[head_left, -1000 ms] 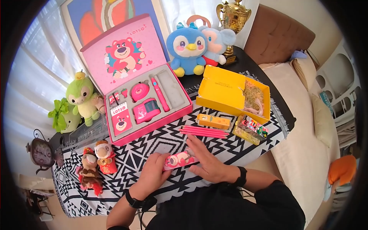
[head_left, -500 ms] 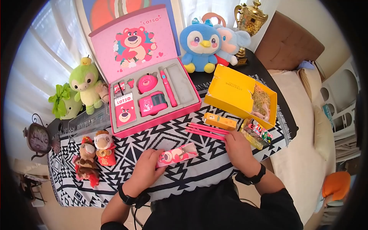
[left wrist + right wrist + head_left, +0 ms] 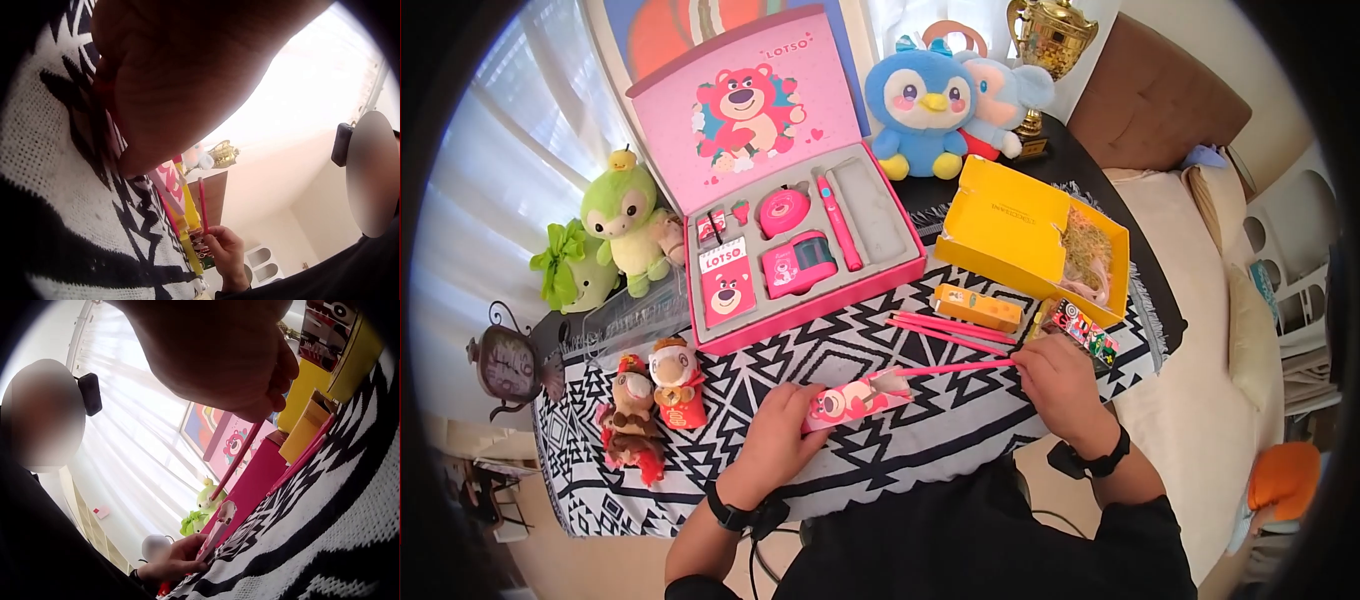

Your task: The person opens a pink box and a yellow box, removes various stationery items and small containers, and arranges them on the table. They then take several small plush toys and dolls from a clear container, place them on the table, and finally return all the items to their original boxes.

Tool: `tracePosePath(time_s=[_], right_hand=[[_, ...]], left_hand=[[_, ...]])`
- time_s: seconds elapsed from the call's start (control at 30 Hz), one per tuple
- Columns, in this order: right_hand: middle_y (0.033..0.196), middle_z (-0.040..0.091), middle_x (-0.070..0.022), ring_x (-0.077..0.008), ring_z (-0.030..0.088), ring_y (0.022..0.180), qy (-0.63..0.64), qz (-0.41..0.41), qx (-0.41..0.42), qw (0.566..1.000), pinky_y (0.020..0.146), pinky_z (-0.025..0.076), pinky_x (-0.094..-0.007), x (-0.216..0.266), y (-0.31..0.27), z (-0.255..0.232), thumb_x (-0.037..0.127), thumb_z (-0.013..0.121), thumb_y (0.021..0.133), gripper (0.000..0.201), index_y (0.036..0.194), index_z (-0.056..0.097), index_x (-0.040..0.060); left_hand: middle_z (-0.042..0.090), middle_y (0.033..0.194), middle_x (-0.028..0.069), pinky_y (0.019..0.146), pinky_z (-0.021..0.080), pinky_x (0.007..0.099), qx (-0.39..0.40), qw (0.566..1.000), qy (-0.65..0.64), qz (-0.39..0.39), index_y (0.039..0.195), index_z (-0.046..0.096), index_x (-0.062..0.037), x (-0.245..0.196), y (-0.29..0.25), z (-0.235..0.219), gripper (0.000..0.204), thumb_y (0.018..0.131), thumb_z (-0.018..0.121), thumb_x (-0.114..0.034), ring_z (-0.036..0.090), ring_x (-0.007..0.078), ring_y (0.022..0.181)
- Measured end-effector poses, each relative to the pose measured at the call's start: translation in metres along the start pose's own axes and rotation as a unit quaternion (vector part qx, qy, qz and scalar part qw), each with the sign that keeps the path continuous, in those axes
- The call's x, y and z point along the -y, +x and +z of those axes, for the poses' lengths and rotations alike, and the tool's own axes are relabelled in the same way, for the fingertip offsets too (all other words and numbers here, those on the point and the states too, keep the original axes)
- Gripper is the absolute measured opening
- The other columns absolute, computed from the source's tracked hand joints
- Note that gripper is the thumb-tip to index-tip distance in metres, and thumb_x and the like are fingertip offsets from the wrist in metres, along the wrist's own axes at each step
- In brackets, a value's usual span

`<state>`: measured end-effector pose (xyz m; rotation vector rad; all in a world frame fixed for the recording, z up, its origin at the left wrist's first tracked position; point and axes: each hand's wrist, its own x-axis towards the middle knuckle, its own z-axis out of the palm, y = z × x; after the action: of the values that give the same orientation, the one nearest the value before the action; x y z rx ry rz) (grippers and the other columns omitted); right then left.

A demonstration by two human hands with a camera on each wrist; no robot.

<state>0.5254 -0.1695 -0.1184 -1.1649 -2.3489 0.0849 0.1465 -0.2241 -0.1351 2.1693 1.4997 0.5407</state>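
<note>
My left hand (image 3: pixel 776 438) grips the closed end of a small pink bear-print pencil box (image 3: pixel 858 402) low over the patterned cloth. The box's open end faces right. My right hand (image 3: pixel 1060 390) pinches one pink pencil (image 3: pixel 962 368) by its right end. In the head view the pencil's other end overlaps the box mouth; in the right wrist view the pencil (image 3: pixel 239 457) slants down toward the box opening (image 3: pixel 226 514), its end slightly above it. Several more pink pencils (image 3: pixel 945 328) lie on the cloth just beyond.
Behind stands an open pink gift box (image 3: pixel 810 315) with stationery in its tray. To the right are an orange carton (image 3: pixel 978 308), a yellow box (image 3: pixel 1005 215) and a colourful small box (image 3: pixel 1084 328). Small plush toys (image 3: pixel 675 385) lie at left; a blue penguin plush (image 3: pixel 920 115) sits behind.
My right hand went from beside the pencil box to the loose pencils, took one, and brought it back left to the box's open end. The left hand keeps holding the box.
</note>
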Motion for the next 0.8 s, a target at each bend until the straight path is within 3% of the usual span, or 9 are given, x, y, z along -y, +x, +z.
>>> tracePosePath(time_s=[0.17,0.3,0.4,0.43,0.5,0.57,0.6,0.63,0.8], right_hand=[[0.096,0.065,-0.0103,-0.0292,0.064,0.088,0.029,-0.056,0.037,0.997,0.076,0.054,-0.0379,0.008,0.007,0.007,-0.002,0.073,0.076,0.022,0.098,0.069,0.0018],[0.092,0.064,-0.0076,-0.0232,0.065,0.085,0.299,-0.012,0.070,0.952,0.073,0.054,-0.0344,0.026,0.017,0.032,0.004,0.076,0.083,0.011,0.093,0.071,0.0066],[0.089,0.061,-0.0003,-0.0070,0.063,0.078,0.586,0.176,0.214,0.762,0.067,0.052,-0.0266,0.030,0.020,0.049,0.005,0.078,0.089,0.012,0.090,0.066,0.0041],[0.089,0.061,-0.0003,-0.0070,0.063,0.078,0.585,0.176,0.213,0.762,0.067,0.052,-0.0266,0.030,0.020,0.054,0.005,0.078,0.089,0.012,0.090,0.066,0.0041],[0.091,0.060,-0.0022,-0.0105,0.065,0.080,0.721,0.276,0.204,0.602,0.067,0.055,-0.0246,0.031,0.020,0.060,-0.004,0.078,0.085,0.016,0.090,0.065,0.0032],[0.091,0.059,-0.0039,-0.0121,0.065,0.077,0.699,0.274,0.210,0.627,0.066,0.054,-0.0263,0.030,0.021,0.056,-0.001,0.078,0.085,0.017,0.095,0.064,0.0029],[0.091,0.058,-0.0057,-0.0142,0.065,0.075,0.520,0.214,0.161,0.811,0.065,0.054,-0.0286,0.026,0.021,0.048,0.003,0.078,0.086,0.018,0.097,0.064,0.0027],[0.091,0.058,-0.0075,-0.0163,0.065,0.072,0.306,0.138,0.103,0.936,0.064,0.054,-0.0308,0.022,0.020,0.043,0.007,0.078,0.087,0.019,0.098,0.064,0.0025],[0.097,0.062,-0.0118,-0.0327,0.063,0.093,-0.030,0.124,0.064,0.990,0.077,0.054,-0.0422,0.005,0.004,0.051,0.011,0.076,0.082,0.023,0.103,0.068,0.0044]], left_hand=[[0.060,0.106,0.0173,0.082,0.050,0.0415,-0.006,0.999,-0.007,0.039,0.128,0.057,-0.0018,0.000,0.002,0.003,0.058,0.075,0.081,-0.007,0.060,0.0362,0.096],[0.060,0.106,0.0170,0.082,0.051,0.0418,-0.004,0.998,-0.026,0.060,0.127,0.058,-0.0021,-0.012,0.004,0.007,0.057,0.075,0.082,-0.007,0.061,0.0360,0.095],[0.061,0.107,0.0167,0.083,0.052,0.0416,0.010,0.996,-0.044,0.076,0.126,0.058,-0.0030,-0.020,0.006,0.008,0.057,0.075,0.083,-0.008,0.062,0.0362,0.095],[0.061,0.107,0.0167,0.083,0.052,0.0416,0.010,0.996,-0.044,0.078,0.126,0.058,-0.0030,-0.021,0.006,0.007,0.057,0.075,0.083,-0.008,0.062,0.0362,0.095],[0.061,0.106,0.0167,0.083,0.052,0.0413,0.020,0.995,-0.061,0.071,0.126,0.058,-0.0028,-0.020,0.006,0.006,0.057,0.075,0.083,-0.008,0.062,0.0356,0.096],[0.061,0.106,0.0166,0.084,0.052,0.0421,0.012,0.996,-0.066,0.064,0.125,0.059,-0.0031,-0.018,0.003,0.007,0.056,0.074,0.082,-0.008,0.062,0.0364,0.097],[0.061,0.105,0.0165,0.086,0.051,0.0429,0.001,0.996,-0.071,0.054,0.125,0.060,-0.0034,-0.017,0.002,0.007,0.055,0.074,0.081,-0.009,0.061,0.0371,0.098],[0.061,0.105,0.0165,0.086,0.051,0.0429,0.000,0.996,-0.072,0.052,0.125,0.060,-0.0034,-0.013,0.001,0.007,0.055,0.074,0.081,-0.009,0.061,0.0371,0.098],[0.061,0.105,0.0162,0.085,0.051,0.0435,-0.006,1.000,-0.014,-0.001,0.125,0.060,-0.0025,0.001,-0.006,0.000,0.054,0.075,0.080,-0.009,0.061,0.0367,0.096]])
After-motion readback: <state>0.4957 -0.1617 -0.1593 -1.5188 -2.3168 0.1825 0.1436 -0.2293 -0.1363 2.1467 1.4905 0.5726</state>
